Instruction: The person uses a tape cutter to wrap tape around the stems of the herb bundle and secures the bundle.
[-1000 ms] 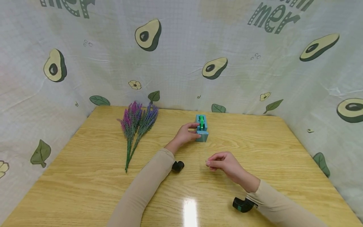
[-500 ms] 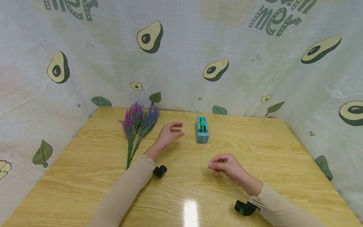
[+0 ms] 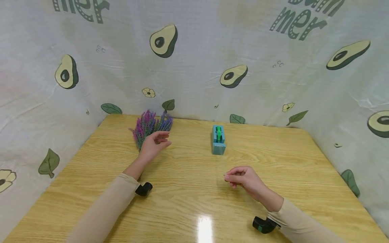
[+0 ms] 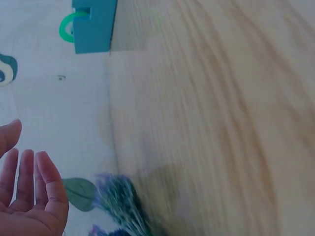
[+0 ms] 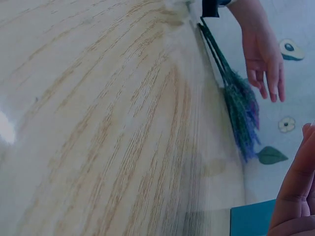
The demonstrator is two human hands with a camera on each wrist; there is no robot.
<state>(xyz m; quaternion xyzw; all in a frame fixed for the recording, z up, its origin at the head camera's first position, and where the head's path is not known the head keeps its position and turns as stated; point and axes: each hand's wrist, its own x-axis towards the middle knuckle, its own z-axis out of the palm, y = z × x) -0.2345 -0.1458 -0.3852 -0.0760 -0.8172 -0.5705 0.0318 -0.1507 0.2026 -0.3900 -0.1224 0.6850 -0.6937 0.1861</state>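
two beige sleeves, a left sleeve and a right sleeve, in smooth, close-fitting fabric, reach in from the near edge, each with one black, bent wrist camera, the left camera and the right camera. under them spreads one table, its yellow wood streaked with wavy grain and marked by one glossy patch of light.

right of center, low over the wood, the right hand has its thumb and forefinger together, pinching one small pale scrap, too small to identify. farther off to the left, the left hand is raised beside the flowers, its fingers loosely bent and its thumb well apart from them.

partly behind that hand lie two bunches of flowers, one magenta bunch and one violet bunch, with feathery heads and thin green stems. on the far side, right of center and beyond the right hand, stands one blocky blue tape dispenser with one round green roll set upright in it.

behind everything hangs one slightly creased white cloth, in the head view printed with five rounded avocados, six pointed leaves and three pale blossoms.
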